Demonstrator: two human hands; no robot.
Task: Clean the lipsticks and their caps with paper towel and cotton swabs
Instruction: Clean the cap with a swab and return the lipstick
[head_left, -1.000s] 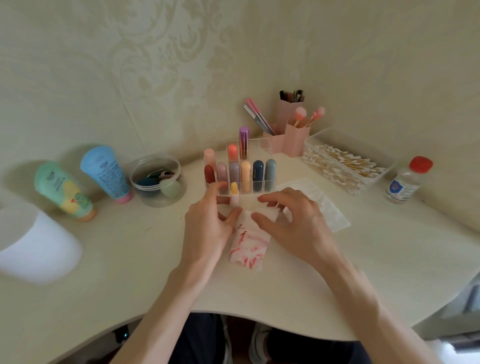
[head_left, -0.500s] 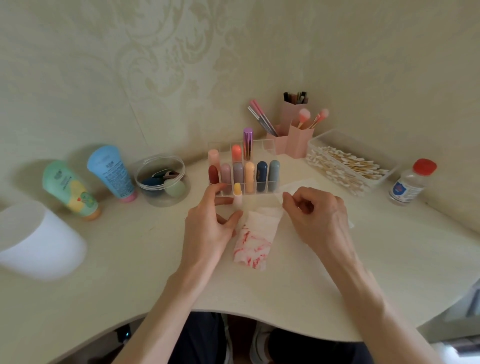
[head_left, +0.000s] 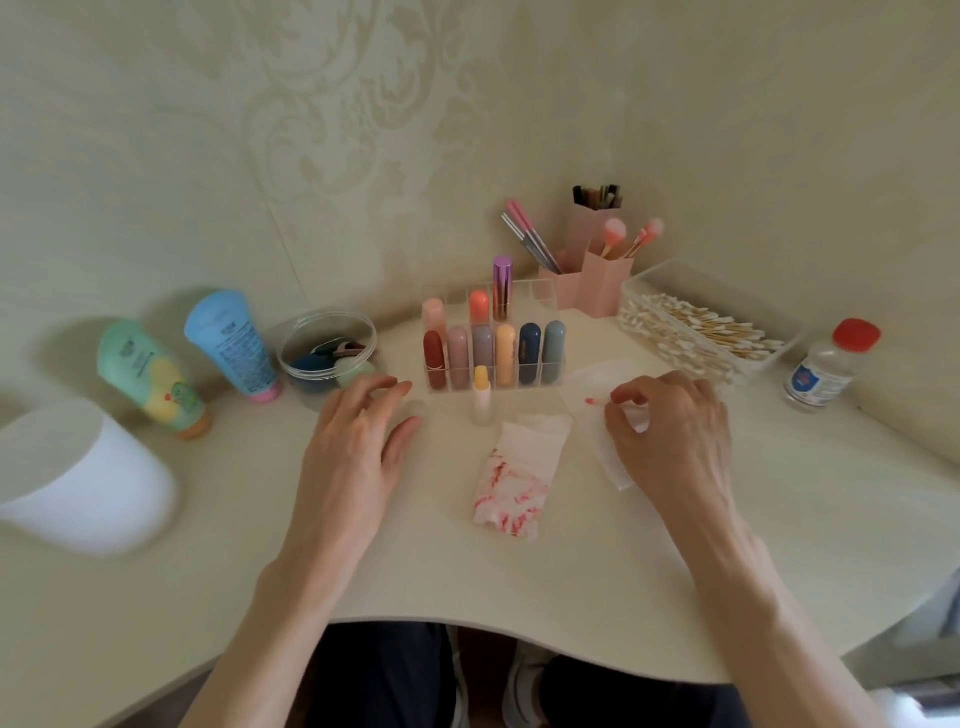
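A: Okay, quick: hands?
B: Easy. The right hand (head_left: 670, 431) pinches a cotton swab (head_left: 597, 401) between thumb and fingertips, its red-stained tip pointing toward the left hand (head_left: 358, 441). That one holds nothing, with fingers spread and relaxed just over the table (head_left: 519, 571).
A: Why is the swab held low like that?
B: My guess is the tip's used and it's being parked on the clean paper towel sheet (head_left: 597, 379) under the right hand, to spare the desk. Can't confirm.
A: Task items?
B: One uncapped lipstick (head_left: 481, 397) stands upright between the hands, nearer the left fingertips, just in front of the clear organizer (head_left: 530, 306). Can't tell where its cap is. The stained paper towel (head_left: 517, 478), wadded and smeared red, lies between the hands, closer to the person.
A: Containers, go.
B: The organizer sits beyond both hands, with six capped lipsticks (head_left: 506, 353) in the front row, three behind and some cells empty. The clear box (head_left: 748, 312) beyond the right hand is full of swabs lying flat. It's within easy reach, which is probably why it's there. The pink holders (head_left: 605, 286) behind it hold brushes. The round tub (head_left: 327, 314) beyond the left hand has what look like sponges in it. The red-capped bottle (head_left: 826, 369) is out past the right hand, closed. The blue tube (head_left: 231, 345) and green tube (head_left: 150, 374) stand cap-down, out past the left hand.
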